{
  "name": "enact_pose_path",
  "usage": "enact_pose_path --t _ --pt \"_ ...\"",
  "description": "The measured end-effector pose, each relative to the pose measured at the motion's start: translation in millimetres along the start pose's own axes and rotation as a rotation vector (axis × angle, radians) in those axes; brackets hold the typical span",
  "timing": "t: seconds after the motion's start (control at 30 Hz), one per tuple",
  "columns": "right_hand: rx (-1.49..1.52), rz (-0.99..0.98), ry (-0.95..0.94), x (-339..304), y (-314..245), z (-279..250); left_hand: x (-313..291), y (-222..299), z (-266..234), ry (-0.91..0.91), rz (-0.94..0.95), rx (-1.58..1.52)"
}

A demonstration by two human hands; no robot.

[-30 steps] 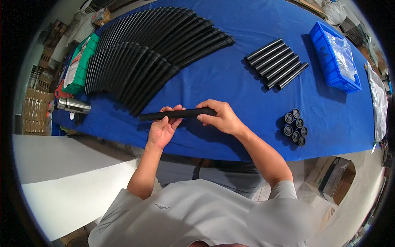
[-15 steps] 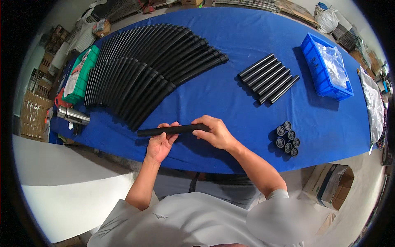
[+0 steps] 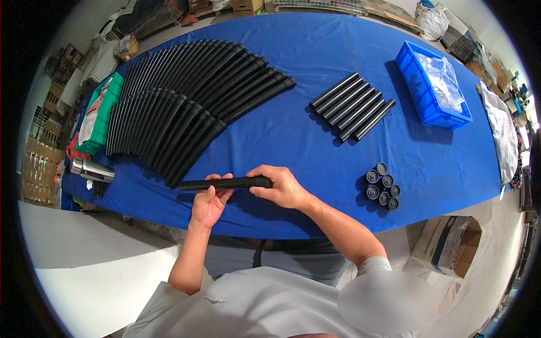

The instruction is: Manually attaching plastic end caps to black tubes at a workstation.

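A black tube [image 3: 236, 183] lies nearly level across both my hands, just above the blue-covered table near its front edge. My left hand [image 3: 210, 207] holds it around the middle, thumb in front and fingers behind. My right hand [image 3: 283, 188] grips its right end, where a slightly wider black end piece [image 3: 261, 182] shows between thumb and fingers. The tube's left end reaches close to a fanned array of long black tubes [image 3: 186, 121] with wider ends, laid in two rows. Several short round black caps [image 3: 387, 181] stand clustered on the cloth to the right of my right hand.
Several shiny black tubes [image 3: 352, 107] lie side by side right of centre. Behind them to the right is a blue crate [image 3: 445, 119] holding clear plastic bags. A green crate [image 3: 101, 132] and a steel flask [image 3: 93, 169] sit at the left edge. An open cardboard box [image 3: 445, 245] stands off the front right.
The whole scene has shifted slightly left in view. My right hand's grip has changed a little, so more of the tube's wider right end shows. Both hands keep hold of the tube.
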State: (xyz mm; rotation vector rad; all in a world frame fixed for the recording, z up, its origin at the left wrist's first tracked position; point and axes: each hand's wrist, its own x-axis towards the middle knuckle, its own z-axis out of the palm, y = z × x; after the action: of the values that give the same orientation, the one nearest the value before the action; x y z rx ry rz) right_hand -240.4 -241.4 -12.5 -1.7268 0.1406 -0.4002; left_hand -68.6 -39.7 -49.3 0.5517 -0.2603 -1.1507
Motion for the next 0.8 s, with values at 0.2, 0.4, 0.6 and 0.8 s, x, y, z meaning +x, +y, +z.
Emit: enact_pose_path --t 0.2,0.4,0.6,0.8 --pt "-0.054 -0.050 0.016 -1.4 0.6 0.7 -1.3 -1.7 -2.6 0.023 0.021 -0.003" --pt "-0.061 -0.067 0.006 0.1 1.3 -0.9 -1.0 -0.5 1.1 0.009 0.016 0.014" --pt "-0.051 -0.141 0.002 -0.1 1.8 3.4 -0.7 -2.5 -0.5 0.000 0.045 0.020" --pt "0.123 0.068 -0.073 1.6 9.5 1.8 1.3 -1.5 8.8 0.009 0.018 0.028"
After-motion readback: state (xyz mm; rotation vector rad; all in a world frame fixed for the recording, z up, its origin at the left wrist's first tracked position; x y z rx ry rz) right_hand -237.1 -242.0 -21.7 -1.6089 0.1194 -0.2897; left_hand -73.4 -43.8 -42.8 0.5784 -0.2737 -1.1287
